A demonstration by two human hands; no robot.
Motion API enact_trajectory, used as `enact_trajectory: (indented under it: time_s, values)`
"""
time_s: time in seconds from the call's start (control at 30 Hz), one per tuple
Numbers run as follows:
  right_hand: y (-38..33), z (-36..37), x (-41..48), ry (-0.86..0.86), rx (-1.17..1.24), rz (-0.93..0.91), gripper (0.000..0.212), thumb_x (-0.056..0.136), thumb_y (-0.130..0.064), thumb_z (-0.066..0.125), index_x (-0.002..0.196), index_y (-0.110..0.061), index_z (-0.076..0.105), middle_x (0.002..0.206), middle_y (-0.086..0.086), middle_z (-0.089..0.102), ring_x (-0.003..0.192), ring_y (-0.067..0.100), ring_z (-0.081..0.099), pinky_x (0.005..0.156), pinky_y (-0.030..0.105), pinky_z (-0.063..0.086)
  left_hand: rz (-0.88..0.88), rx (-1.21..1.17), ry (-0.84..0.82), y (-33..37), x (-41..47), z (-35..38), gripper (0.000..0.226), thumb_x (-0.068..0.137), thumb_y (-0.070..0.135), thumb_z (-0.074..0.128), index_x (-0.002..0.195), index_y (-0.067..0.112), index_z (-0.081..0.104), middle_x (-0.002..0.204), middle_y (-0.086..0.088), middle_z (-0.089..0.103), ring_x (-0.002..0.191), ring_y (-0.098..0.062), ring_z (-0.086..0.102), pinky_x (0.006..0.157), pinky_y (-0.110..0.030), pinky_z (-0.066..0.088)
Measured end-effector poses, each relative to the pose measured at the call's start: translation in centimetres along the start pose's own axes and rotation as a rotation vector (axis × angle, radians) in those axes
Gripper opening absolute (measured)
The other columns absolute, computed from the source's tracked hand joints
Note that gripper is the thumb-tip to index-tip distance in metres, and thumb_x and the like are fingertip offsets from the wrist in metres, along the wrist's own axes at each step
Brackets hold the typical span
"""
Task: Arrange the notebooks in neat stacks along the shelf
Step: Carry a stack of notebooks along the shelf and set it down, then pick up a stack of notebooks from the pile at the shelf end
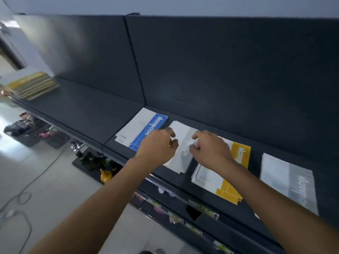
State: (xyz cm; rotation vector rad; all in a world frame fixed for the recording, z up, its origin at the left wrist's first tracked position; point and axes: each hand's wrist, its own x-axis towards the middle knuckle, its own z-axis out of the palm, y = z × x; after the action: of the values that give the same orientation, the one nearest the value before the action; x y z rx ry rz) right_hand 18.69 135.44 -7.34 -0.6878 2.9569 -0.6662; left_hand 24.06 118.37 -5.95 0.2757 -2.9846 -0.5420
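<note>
With blue [146,130], yellow [222,173] and grey stacks [288,182] already laid along the shelf [77,109], we judge ourselves midway, our left hand [157,145] and right hand [211,149] with curled fingers squaring the white stack [181,142] between blue and yellow.

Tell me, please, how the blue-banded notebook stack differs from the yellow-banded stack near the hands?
The blue-banded stack lies left of both hands, fully uncovered; the yellow-banded stack lies right of them, partly hidden under the right hand and forearm. The blue stack's corners look fairly aligned; the yellow stack's near corner is fanned. Both lie flat on the dark shelf with white covers.
</note>
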Motion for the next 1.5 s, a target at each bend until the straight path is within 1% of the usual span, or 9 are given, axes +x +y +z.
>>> enact_trajectory:
  time_s: [0.13,0.2,0.3,0.43,0.57,0.67,0.87,1.07,1.5]
  values:
    - [-7.3,1.5,3.9,-0.032,-0.027,-0.105,0.031,0.097,-0.038,0.055,0.126,-0.025,0.058,0.119,-0.006,0.061,0.107,0.020,0.060,0.076,0.033,0.047,-0.108,-0.001,0.034,-7.3,0.0,-4.4,0.028,0.096,0.038,0.049,0.119,0.027,0.061,0.100,0.008,0.068,0.089,-0.021,0.063,0.079,-0.040,0.056]
    - [-11.5,2.7,5.8,-0.039,-0.008,-0.149,0.027,0.097,-0.035,0.055,0.121,-0.024,0.059,0.114,-0.006,0.063,0.103,0.020,0.061,0.078,0.034,0.050,-0.132,-0.008,0.065,-11.2,-0.3,-6.8,0.028,0.096,0.037,0.049,0.119,0.026,0.061,0.097,0.013,0.068,0.090,-0.020,0.064,0.080,-0.039,0.056]
    - [-18.2,5.2,8.3,-0.066,0.032,-0.189,0.027,0.095,-0.035,0.055,0.120,-0.026,0.059,0.107,-0.010,0.063,0.100,0.017,0.061,0.081,0.037,0.052,-0.156,-0.015,0.127,-17.6,-0.7,-10.3,0.025,0.096,0.035,0.048,0.114,0.024,0.062,0.097,0.008,0.068,0.086,-0.020,0.065,0.077,-0.040,0.058]
    - [-26.6,9.1,10.6,-0.076,0.051,-0.291,0.025,0.093,-0.039,0.056,0.116,-0.029,0.060,0.097,-0.013,0.058,0.093,0.016,0.058,0.075,0.035,0.050,-0.186,-0.018,0.179,-26.0,-1.7,-13.8,0.023,0.096,0.035,0.049,0.111,0.023,0.062,0.099,0.003,0.069,0.088,-0.024,0.066,0.076,-0.042,0.058]
    - [-33.9,12.4,12.0,-0.117,0.078,-0.346,0.025,0.094,-0.039,0.056,0.117,-0.029,0.060,0.096,-0.014,0.057,0.092,0.016,0.058,0.075,0.036,0.050,-0.249,-0.016,0.198,-33.4,-3.2,-16.2,0.028,0.094,0.035,0.050,0.113,0.021,0.064,0.099,0.004,0.070,0.089,-0.021,0.066,0.078,-0.041,0.058]
    - [-38.6,14.2,13.3,-0.147,0.070,-0.404,0.027,0.095,-0.038,0.055,0.119,-0.028,0.060,0.099,-0.012,0.058,0.093,0.017,0.059,0.080,0.039,0.053,-0.283,-0.018,0.218,-37.8,-4.2,-17.9,0.025,0.094,0.033,0.049,0.109,0.022,0.067,0.090,0.008,0.071,0.086,-0.015,0.066,0.077,-0.039,0.058]
    - [-46.9,17.5,17.0,-0.169,0.052,-0.490,0.023,0.094,-0.036,0.055,0.115,-0.026,0.061,0.100,-0.009,0.060,0.092,0.020,0.061,0.079,0.039,0.053,-0.367,-0.026,0.263,-46.0,-4.4,-20.6,0.022,0.094,0.034,0.052,0.105,0.022,0.066,0.091,0.007,0.071,0.084,-0.016,0.066,0.073,-0.040,0.056]
    - [-54.2,21.4,22.6,-0.218,0.054,-0.539,0.022,0.094,-0.037,0.057,0.114,-0.026,0.061,0.104,-0.007,0.062,0.094,0.021,0.062,0.081,0.040,0.054,-0.408,-0.010,0.281,-53.8,-1.8,-23.0,0.020,0.094,0.036,0.054,0.107,0.026,0.066,0.090,0.014,0.068,0.079,-0.009,0.060,0.072,-0.032,0.053]
    - [-68.1,29.5,37.9,-0.268,0.119,-0.543,0.019,0.094,-0.035,0.061,0.111,-0.026,0.063,0.095,-0.008,0.063,0.089,0.017,0.063,0.080,0.037,0.054,-0.463,0.002,0.251,-71.4,7.5,-28.5,0.023,0.096,0.038,0.052,0.112,0.026,0.065,0.094,0.015,0.069,0.085,-0.011,0.062,0.075,-0.038,0.056]
